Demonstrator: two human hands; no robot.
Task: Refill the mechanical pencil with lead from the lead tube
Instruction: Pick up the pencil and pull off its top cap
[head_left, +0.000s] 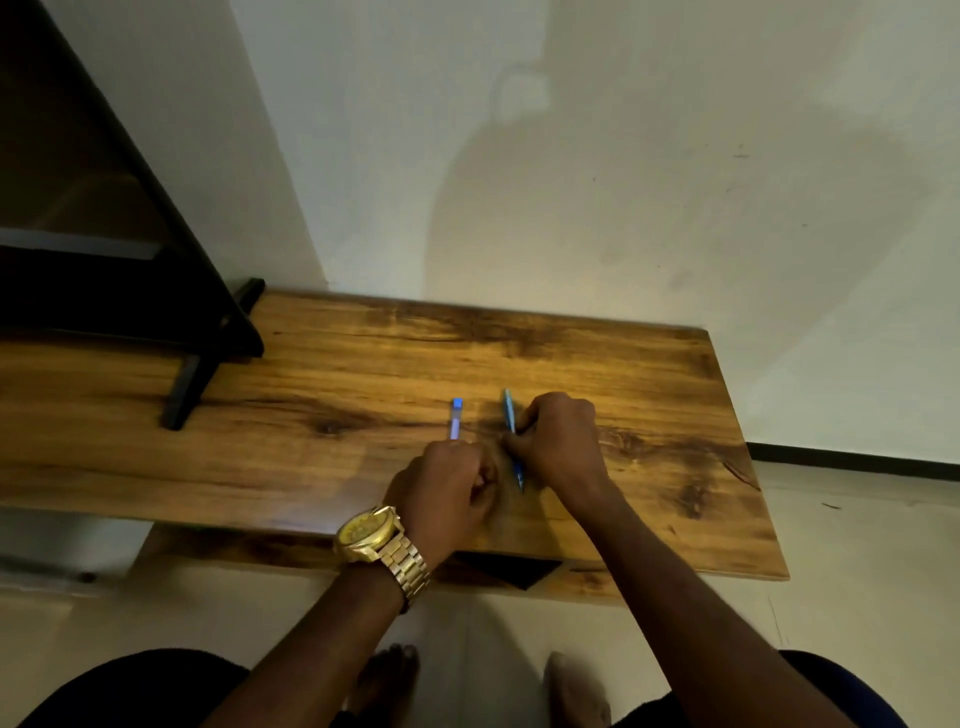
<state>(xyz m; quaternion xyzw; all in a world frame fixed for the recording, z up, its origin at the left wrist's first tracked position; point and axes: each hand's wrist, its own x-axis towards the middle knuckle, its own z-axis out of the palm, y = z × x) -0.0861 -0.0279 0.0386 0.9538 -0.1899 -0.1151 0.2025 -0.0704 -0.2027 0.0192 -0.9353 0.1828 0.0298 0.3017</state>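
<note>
A blue mechanical pencil (509, 411) lies on the wooden table (322, 374), its tip toward me. My right hand (558, 446) is closed around the pencil's middle. To its left lies the clear lead tube (455, 419) with a blue cap at its far end. My left hand (449, 488), with a gold watch on the wrist, has its fingers curled over the tube's near end. Both hands rest low on the tabletop, side by side. The tube's near part and the pencil's middle are hidden by my fingers.
A black shelf frame (208, 332) stands on the table's left part, one foot reaching toward the middle. A pale wall rises right behind the table. The table's right edge (748, 447) drops to a light floor. My knees and bare feet show below the front edge.
</note>
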